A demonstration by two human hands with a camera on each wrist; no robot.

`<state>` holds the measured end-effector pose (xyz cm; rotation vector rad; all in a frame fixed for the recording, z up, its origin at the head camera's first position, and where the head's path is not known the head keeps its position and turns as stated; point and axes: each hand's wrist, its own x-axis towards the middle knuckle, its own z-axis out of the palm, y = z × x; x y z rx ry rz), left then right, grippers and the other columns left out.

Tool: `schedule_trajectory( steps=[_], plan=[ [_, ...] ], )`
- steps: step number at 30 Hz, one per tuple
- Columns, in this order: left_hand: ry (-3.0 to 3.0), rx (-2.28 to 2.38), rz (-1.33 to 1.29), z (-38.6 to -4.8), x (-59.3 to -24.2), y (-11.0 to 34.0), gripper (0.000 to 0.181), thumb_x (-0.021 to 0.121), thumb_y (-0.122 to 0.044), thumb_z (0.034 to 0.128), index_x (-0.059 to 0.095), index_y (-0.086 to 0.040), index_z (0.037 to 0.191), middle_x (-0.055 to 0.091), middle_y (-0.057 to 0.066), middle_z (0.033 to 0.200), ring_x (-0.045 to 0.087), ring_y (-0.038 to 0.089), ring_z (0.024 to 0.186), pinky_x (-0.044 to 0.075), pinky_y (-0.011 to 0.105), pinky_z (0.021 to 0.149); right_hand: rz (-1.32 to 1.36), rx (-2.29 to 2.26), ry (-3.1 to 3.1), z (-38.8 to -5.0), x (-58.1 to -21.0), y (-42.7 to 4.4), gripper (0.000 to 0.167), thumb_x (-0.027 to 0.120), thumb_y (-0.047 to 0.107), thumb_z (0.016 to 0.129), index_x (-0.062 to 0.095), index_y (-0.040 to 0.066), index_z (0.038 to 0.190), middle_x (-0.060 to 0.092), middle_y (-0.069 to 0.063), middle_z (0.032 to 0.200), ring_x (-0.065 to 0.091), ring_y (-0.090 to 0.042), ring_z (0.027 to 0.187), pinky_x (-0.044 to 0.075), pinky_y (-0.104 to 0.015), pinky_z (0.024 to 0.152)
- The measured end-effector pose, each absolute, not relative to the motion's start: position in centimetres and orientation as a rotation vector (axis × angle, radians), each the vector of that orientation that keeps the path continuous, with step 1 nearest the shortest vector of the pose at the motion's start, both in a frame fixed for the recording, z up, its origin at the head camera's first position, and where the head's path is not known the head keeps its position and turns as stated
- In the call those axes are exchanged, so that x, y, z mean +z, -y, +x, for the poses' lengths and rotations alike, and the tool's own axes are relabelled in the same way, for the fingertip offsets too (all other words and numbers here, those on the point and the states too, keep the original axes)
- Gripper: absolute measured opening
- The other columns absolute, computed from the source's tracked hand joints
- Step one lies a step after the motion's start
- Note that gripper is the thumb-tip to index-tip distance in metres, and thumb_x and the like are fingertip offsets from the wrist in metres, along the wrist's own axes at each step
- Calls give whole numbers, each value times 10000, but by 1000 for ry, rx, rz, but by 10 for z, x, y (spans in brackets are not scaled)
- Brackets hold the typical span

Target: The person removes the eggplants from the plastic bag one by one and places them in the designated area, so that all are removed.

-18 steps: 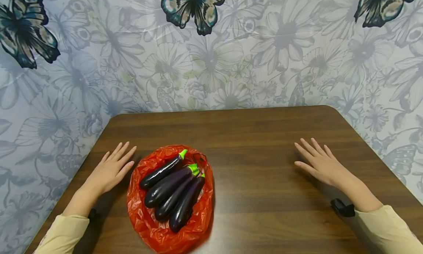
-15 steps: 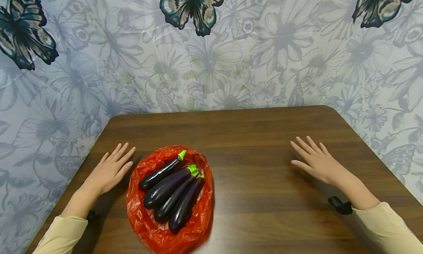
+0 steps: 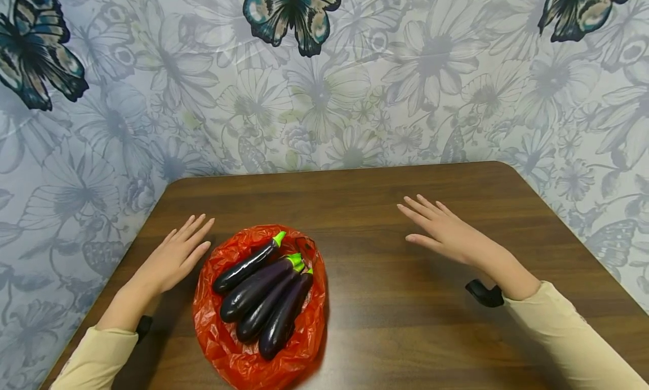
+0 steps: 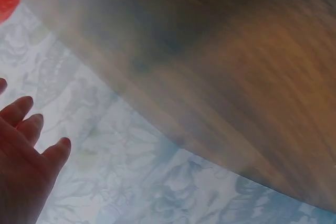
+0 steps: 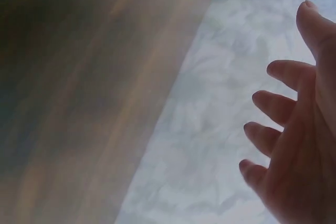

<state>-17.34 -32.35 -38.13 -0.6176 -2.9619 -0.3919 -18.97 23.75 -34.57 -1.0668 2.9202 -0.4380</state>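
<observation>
Several dark purple eggplants [image 3: 257, 300] with green stem ends lie side by side in a red plastic bag [image 3: 213, 336], whose edges are spread round them on the table. To the left of the bag is my left hand [image 3: 169, 260], its fingers straight and its fingertips just short of the bag's rim. My right hand [image 3: 448, 232] is over the table, well to the right of the bag, fingers extended toward the left and holding nothing. In the right wrist view the fingers of the right hand [image 5: 299, 124] are spread apart; the left wrist view shows part of the left hand [image 4: 31, 156].
The brown wooden table [image 3: 385, 322] has rounded far corners. Behind it hangs a pale floral wall covering [image 3: 355, 114] with teal butterflies [image 3: 294, 15]. A black wrist strap [image 3: 484, 293] shows at the right wrist.
My right hand has moved left, toward the bag, and appears raised off the table. The left hand has shifted only slightly. The bag and eggplants have stayed in place.
</observation>
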Motion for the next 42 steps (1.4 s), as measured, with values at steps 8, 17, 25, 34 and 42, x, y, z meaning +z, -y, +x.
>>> schedule_trajectory(
  steps=[8, 17, 25, 34, 42],
  plan=[
    [3029, -593, -617, -176, -373, 309, 628, 442, -409, 984, 156, -237, 1516, 221, 156, 1507, 257, 405, 1321, 240, 643, 966, -1395, -551, -2900, -198, -331, -186, 593, 543, 367, 950, 368, 91, 1445, 350, -94, 1458, 263, -276, 1348, 130, -423, 1096],
    [3020, -776, -664, -181, -373, 297, 572, 499, -364, 972, 363, -71, 1443, 465, 185, 1351, 462, 369, 1192, 339, 588, 942, -1628, -614, -2827, -195, -326, -138, 527, 538, 365, 953, 443, 114, 1407, 431, -62, 1407, 356, -230, 1300, 272, -406, 1051],
    [2975, -920, -721, -183, -376, 294, 522, 573, -287, 945, 442, -57, 1395, 568, 178, 1232, 557, 351, 1084, 417, 562, 880, -1737, -646, -2751, -191, -333, -106, 499, 543, 338, 955, 458, 122, 1397, 451, -50, 1392, 380, -181, 1282, 306, -356, 1034],
    [2874, -1096, -759, -185, -382, 298, 412, 594, -181, 937, 538, -48, 1323, 579, 142, 1231, 595, 260, 1035, 492, 382, 835, -1888, -823, -2677, -188, -345, -76, 453, 633, 260, 909, 542, 114, 1328, 532, -56, 1312, 451, -140, 1221, 370, -308, 985],
    [2802, -1336, -791, -185, -391, 305, 368, 577, -85, 936, 550, -6, 1294, 602, 161, 1185, 612, 205, 1004, 498, 235, 774, -1909, -1085, -2576, -188, -357, -57, 382, 705, 119, 846, 634, 94, 1220, 617, -18, 1180, 526, -102, 1115, 408, -236, 927]
  ],
)
